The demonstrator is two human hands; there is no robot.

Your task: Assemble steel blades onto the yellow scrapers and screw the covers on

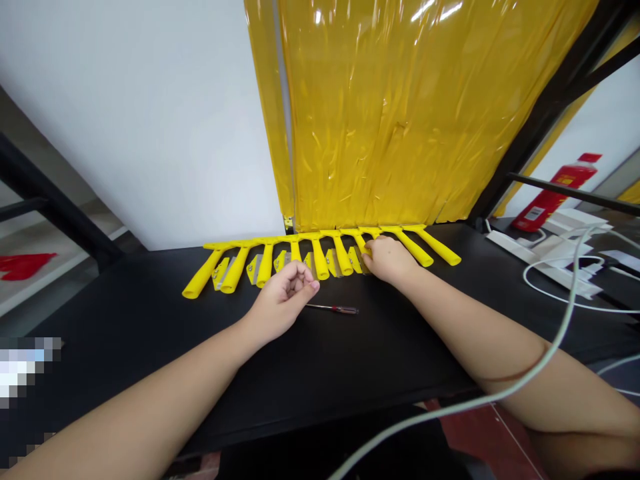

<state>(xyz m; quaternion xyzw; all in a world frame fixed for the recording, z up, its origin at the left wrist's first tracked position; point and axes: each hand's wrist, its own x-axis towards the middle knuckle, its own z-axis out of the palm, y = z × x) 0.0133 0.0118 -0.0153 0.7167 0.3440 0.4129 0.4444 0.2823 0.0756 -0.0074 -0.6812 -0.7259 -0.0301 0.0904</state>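
A row of several yellow T-shaped tool handles (236,268), which look like scraper handles, lies along the back of the black table. Between them lie small yellow plates (251,270) with metal strips and screws. My right hand (389,259) reaches into the right part of the row, its fingers closed at a plate between two handles; what it grips is mostly hidden. My left hand (286,297) hovers in front of the row with fingers curled in; nothing shows clearly in them. A thin screwdriver (345,310) with a dark red handle lies just right of my left hand.
Behind the row hang a yellow plastic strip curtain (400,120) and a white panel (150,120). At right stand a red bottle (556,193) and white power strips with cables. A pale cable (560,333) loops over my right forearm. Black frame posts flank the table (310,380).
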